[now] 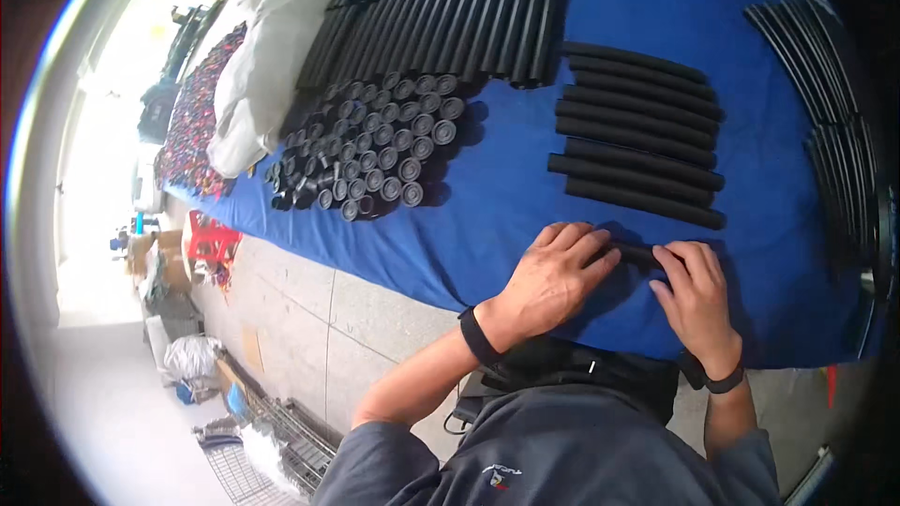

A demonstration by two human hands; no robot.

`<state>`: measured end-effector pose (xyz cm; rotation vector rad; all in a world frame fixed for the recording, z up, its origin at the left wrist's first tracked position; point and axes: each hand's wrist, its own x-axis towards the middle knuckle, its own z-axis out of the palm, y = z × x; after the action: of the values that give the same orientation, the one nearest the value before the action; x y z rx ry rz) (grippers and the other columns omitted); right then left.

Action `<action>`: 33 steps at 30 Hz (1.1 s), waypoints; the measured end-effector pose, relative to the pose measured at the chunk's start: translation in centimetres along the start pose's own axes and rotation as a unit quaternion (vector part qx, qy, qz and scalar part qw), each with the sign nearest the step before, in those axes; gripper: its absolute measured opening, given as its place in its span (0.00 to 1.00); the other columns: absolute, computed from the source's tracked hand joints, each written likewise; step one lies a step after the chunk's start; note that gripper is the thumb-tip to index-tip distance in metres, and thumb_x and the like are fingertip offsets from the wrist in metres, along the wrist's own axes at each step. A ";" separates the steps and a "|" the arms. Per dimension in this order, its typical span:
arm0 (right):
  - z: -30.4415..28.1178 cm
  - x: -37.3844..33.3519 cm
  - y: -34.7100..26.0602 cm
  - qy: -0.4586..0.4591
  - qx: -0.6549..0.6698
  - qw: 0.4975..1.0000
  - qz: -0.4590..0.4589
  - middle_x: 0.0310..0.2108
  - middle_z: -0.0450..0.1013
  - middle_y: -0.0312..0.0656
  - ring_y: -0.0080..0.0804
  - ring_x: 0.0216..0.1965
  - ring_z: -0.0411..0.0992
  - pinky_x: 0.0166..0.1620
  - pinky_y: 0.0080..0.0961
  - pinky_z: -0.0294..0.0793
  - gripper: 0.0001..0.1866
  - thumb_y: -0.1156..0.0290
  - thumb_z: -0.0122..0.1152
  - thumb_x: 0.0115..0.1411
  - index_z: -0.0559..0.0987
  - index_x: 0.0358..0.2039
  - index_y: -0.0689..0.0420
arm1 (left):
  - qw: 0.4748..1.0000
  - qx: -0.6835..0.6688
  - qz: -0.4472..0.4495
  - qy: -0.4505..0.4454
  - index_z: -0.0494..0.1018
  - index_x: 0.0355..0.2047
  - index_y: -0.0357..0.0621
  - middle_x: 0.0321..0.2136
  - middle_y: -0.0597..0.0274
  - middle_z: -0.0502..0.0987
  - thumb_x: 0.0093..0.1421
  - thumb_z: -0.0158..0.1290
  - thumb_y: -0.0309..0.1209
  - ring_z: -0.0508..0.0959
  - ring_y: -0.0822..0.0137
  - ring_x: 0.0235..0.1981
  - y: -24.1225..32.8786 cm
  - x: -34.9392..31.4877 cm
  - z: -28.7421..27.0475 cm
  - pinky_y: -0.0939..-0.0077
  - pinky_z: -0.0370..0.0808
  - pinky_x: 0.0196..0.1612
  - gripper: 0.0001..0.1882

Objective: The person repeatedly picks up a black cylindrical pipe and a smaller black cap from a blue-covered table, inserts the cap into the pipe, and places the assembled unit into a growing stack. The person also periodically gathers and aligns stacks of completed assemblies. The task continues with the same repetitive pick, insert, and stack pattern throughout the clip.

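Note:
A short black tube (637,254) lies crosswise near the front edge of the blue-covered table. My left hand (561,278) is closed over its left end, with most of that end hidden under the fingers. Closed on the right end is my right hand (696,298), fingertips on top and thumb on the near side. Just beyond both hands, several matching black tubes (642,122) lie side by side in a loose stack of rows. To the left of these sits a cluster of round black caps (384,145) with ringed faces, some upright and some tipped over.
Long black tubes (441,28) are packed in rows at the back of the blue tablecloth (497,169). Thin dark rods (816,66) lie along the right side. White sheeting (272,66) covers the left end. A red stool (211,239) and wire basket (267,450) stand on the floor.

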<state>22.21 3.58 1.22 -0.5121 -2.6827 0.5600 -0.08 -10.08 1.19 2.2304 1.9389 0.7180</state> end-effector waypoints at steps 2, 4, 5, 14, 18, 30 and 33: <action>0.8 0.3 0.1 -0.002 0.009 1.000 0.003 0.43 0.72 0.46 0.44 0.44 0.72 0.47 0.39 0.73 0.24 0.78 0.73 0.49 0.80 0.49 0.62 | 0.999 -0.008 -0.009 0.033 0.79 0.47 0.42 0.46 0.55 0.80 0.54 0.62 0.28 0.79 0.55 0.46 -0.9 -0.9 -0.3 0.61 0.76 0.48 0.19; 1.1 0.4 0.3 0.004 0.000 1.000 0.008 0.42 0.72 0.45 0.43 0.43 0.72 0.46 0.39 0.73 0.23 0.77 0.73 0.50 0.80 0.48 0.61 | 0.997 0.000 -0.052 0.061 0.81 0.45 0.43 0.43 0.57 0.81 0.53 0.64 0.27 0.80 0.56 0.42 -2.5 -1.8 -1.2 0.62 0.77 0.44 0.17; 1.2 0.3 0.4 0.008 -0.007 1.000 0.013 0.42 0.71 0.44 0.43 0.42 0.72 0.46 0.38 0.73 0.22 0.76 0.73 0.50 0.81 0.48 0.61 | 0.995 0.025 -0.070 0.065 0.81 0.42 0.42 0.38 0.58 0.81 0.53 0.65 0.27 0.80 0.56 0.36 -3.7 -2.0 -2.2 0.62 0.77 0.40 0.15; 1.2 0.4 0.8 0.025 -0.002 1.000 0.016 0.40 0.72 0.42 0.40 0.41 0.71 0.44 0.37 0.72 0.22 0.75 0.75 0.48 0.81 0.46 0.59 | 0.922 0.267 -0.255 0.115 0.81 0.42 0.43 0.42 0.59 0.78 0.56 0.65 0.31 0.76 0.55 0.47 -12.6 -0.2 -6.2 0.60 0.75 0.49 0.13; 1.4 0.4 0.8 0.031 -0.003 0.999 0.018 0.40 0.72 0.40 0.39 0.40 0.72 0.43 0.36 0.72 0.22 0.75 0.76 0.46 0.82 0.45 0.58 | 0.916 0.280 -0.276 0.084 0.78 0.40 0.44 0.44 0.59 0.77 0.55 0.65 0.31 0.74 0.54 0.49 -14.4 -0.2 -5.4 0.58 0.74 0.51 0.13; 1.4 -0.7 1.7 0.042 -0.016 0.999 0.002 0.39 0.73 0.41 0.38 0.40 0.72 0.42 0.35 0.71 0.20 0.72 0.76 0.49 0.81 0.44 0.60 | 0.886 -0.196 -0.330 0.258 0.76 0.46 0.37 0.40 0.59 0.75 0.56 0.55 0.19 0.78 0.63 0.42 -7.8 0.4 -5.1 0.68 0.78 0.43 0.16; -0.3 -2.4 2.6 0.062 0.063 0.995 0.054 0.40 0.74 0.44 0.41 0.40 0.74 0.43 0.37 0.74 0.20 0.74 0.73 0.54 0.80 0.48 0.62 | 0.661 -0.625 -0.332 0.250 0.74 0.49 0.35 0.39 0.57 0.78 0.61 0.50 0.22 0.81 0.63 0.43 -3.2 0.3 -3.9 0.67 0.82 0.44 0.15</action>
<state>25.14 4.92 -0.27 -0.6367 -2.4947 0.6996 -4.54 -10.04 3.51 0.4584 1.3333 1.8136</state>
